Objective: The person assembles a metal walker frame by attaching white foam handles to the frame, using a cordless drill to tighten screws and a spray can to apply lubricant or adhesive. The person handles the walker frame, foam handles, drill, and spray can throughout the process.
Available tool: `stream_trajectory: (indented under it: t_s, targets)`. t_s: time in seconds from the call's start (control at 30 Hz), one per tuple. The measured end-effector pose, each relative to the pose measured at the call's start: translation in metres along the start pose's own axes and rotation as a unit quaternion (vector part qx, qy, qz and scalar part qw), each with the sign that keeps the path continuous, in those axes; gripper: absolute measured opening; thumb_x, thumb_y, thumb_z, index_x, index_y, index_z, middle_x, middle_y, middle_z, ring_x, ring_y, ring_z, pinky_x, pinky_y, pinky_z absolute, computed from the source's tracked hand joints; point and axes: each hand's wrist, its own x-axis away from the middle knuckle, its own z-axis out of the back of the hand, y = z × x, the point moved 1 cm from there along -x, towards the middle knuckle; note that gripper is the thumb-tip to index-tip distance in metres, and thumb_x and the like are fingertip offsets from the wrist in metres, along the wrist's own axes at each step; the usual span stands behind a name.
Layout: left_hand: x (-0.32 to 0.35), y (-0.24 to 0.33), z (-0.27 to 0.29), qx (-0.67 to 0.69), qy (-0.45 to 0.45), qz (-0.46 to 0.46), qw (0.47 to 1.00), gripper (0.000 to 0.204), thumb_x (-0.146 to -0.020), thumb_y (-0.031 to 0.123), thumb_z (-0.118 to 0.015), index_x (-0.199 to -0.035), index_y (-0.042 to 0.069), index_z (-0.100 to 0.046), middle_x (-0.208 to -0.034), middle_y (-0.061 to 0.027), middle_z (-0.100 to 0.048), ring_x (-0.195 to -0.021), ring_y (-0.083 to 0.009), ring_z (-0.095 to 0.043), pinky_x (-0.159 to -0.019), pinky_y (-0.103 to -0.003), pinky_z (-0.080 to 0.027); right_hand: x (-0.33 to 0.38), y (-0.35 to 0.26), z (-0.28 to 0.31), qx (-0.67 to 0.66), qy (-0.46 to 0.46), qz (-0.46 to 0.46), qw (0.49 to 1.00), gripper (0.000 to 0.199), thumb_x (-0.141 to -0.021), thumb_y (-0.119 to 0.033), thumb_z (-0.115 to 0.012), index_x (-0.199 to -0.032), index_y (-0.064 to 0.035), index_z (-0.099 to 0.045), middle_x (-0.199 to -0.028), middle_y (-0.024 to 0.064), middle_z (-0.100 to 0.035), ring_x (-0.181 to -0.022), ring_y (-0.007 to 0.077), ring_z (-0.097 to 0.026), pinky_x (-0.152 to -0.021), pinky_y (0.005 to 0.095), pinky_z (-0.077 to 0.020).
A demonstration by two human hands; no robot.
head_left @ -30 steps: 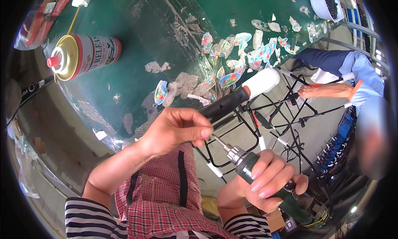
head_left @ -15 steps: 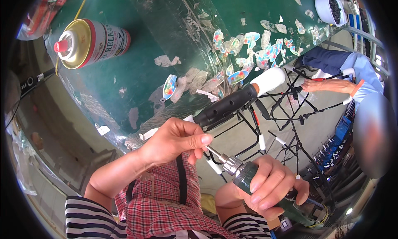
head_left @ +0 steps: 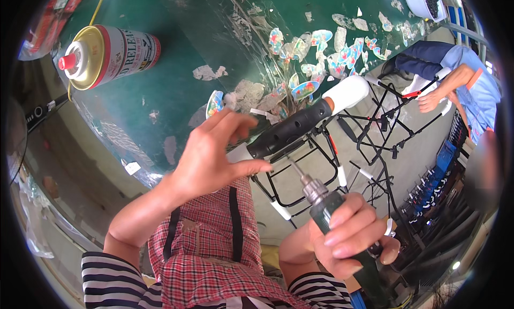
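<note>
Half a second before, the left hand (head_left: 206, 161) pinched the tip of the metal bit (head_left: 295, 167); now this pinch was released, and the hand was up and away from the bit. The left forearm came from the lower left, with the fingers curving upward and the thumb pointing to the right. Thumb and fingers stood wide apart, near the lower end of the black grip (head_left: 292, 129); whether they touched it, I could not tell. The right hand (head_left: 353, 236) was wrapped around the green power driver (head_left: 327, 207), whose bit was directed up and left, toward the grip. The grip lay slanted beside the edge of the green table (head_left: 176, 84).
</note>
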Motion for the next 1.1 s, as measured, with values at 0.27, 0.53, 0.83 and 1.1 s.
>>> stream_trajectory:
  t_s: [0.27, 0.53, 0.83, 1.1]
  targets:
    - [-0.021, -0.013, -0.038, 0.001, -0.08, 0.056, 0.995, 0.032, -0.073, 0.023, -0.077, -0.088, -0.002, -0.064, -0.07, -0.0198, -0.061, -0.066, -0.0372, -0.062, -0.063, -0.042, -0.049, 0.009, 0.014, 0.0, 0.049, -0.059, -0.034, 0.996, 0.041, -0.084, -0.018, -0.075, -0.112, -0.0171, -0.045, -0.075, 0.0014, -0.064, -0.058, 0.0161, -0.064, -0.057, 0.0304, -0.0548]
    - [-0.02, -0.015, -0.037, 0.025, -0.102, 0.08, 0.991, 0.034, -0.072, 0.013, -0.075, -0.101, -0.003, -0.065, -0.077, -0.0183, -0.063, -0.065, -0.0266, -0.062, -0.063, -0.035, -0.049, 0.018, 0.029, -0.004, 0.074, -0.065, -0.047, 0.994, 0.04, -0.084, -0.016, -0.074, -0.11, -0.0161, -0.044, -0.072, 0.0027, -0.063, -0.057, 0.0167, -0.063, -0.057, 0.0321, -0.0543]
    - [-0.017, -0.022, -0.039, 0.021, -0.094, 0.063, 0.993, 0.031, -0.071, 0.014, -0.075, -0.096, -0.002, -0.064, -0.072, -0.0186, -0.06, -0.063, -0.032, -0.059, -0.061, -0.038, -0.048, 0.02, 0.04, -0.007, 0.092, -0.071, -0.033, 0.993, 0.036, -0.084, -0.015, -0.071, -0.107, -0.0116, -0.044, -0.069, 0.0029, -0.059, -0.053, 0.0161, -0.059, -0.055, 0.0315, -0.0529]
    - [-0.018, -0.021, -0.039, 0.026, -0.084, 0.056, 0.995, 0.032, -0.069, 0.014, -0.075, -0.095, -0.002, -0.064, -0.073, -0.0197, -0.061, -0.065, -0.035, -0.061, -0.062, -0.039, -0.048, 0.017, 0.044, -0.013, 0.103, -0.084, -0.045, 0.99, 0.032, -0.086, -0.016, -0.068, -0.107, -0.0119, -0.043, -0.068, 0.0006, -0.052, -0.055, 0.0127, -0.053, -0.059, 0.0302, -0.048]
